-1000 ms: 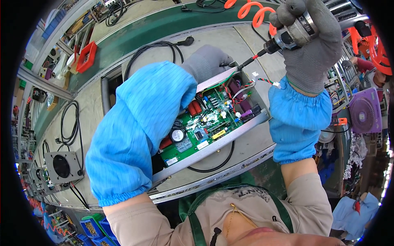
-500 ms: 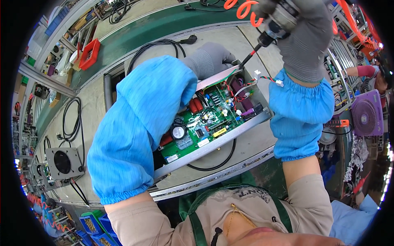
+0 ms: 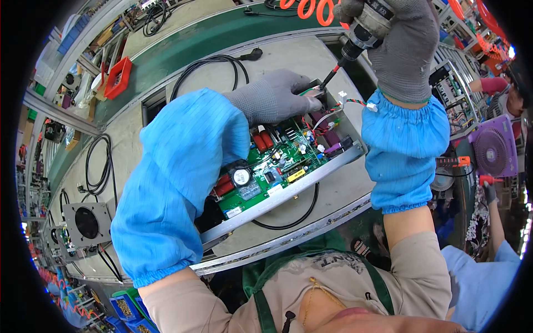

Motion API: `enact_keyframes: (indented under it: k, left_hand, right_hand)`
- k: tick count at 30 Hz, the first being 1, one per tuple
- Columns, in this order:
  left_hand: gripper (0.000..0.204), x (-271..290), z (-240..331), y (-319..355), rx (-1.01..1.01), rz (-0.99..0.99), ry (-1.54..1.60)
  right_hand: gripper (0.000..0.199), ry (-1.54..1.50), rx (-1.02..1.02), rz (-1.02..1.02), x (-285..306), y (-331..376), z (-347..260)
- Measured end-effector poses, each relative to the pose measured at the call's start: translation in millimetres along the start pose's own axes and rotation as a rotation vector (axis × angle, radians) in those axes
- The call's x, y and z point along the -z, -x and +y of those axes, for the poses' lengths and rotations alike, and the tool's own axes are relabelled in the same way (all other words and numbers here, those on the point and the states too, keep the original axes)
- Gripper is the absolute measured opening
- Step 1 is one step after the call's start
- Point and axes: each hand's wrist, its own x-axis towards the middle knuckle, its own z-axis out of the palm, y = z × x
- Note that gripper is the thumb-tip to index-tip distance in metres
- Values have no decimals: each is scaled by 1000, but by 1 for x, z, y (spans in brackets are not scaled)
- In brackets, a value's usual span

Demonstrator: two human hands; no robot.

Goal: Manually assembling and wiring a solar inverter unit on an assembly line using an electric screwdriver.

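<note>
My left hand (image 3: 275,97), in a grey glove, grips the far wall of an open metal case (image 3: 288,184), thumb over the inner side and fingers by the far right corner. Inside the case lies a green circuit board (image 3: 258,191) with red, black and yellow parts. Wires with white plugs (image 3: 372,107) stick out at the case's right end. My right hand (image 3: 408,53), also gloved, is closed around a screwdriver gun (image 3: 371,25). Its long bit (image 3: 331,75) slants down to the far wall's top, right beside my left fingertips. The screw, if any, is too small to see.
A black cable (image 3: 208,64) with a plug lies behind the case. Left on the bench stands a unit with a round fan (image 3: 87,222). A red bin (image 3: 117,77) sits far left. Orange coiled hoses (image 3: 308,8) hang overhead. A co-worker's arm (image 3: 494,213) is at right, near a purple fan (image 3: 494,147).
My left hand has come over the far wall, its thumb now showing inside the case. The screwdriver gun has shifted slightly left. A co-worker's hand has come into view at right.
</note>
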Motion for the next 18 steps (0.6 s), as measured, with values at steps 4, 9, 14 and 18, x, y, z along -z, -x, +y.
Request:
enact_keyframes:
  k: [4, 9, 14, 18]
  left_hand:
    - [44, 0, 4, -3, -9, -18, -26]
    - [45, -2, 0, -6, -21, -41, 13]
    - [50, 1, 6, -3, -12, -74, -7]
    - [58, 2, 8, -4, -16, -101, -122]
  right_hand:
    - [35, 100, 18, 8, -4, 1, -8]
    - [29, 72, 62, 9, 0, 1, -4]
    - [29, -60, 184, -77, 47, -5, 24]
    - [32, -29, 319, -46, 50, 2, 22]
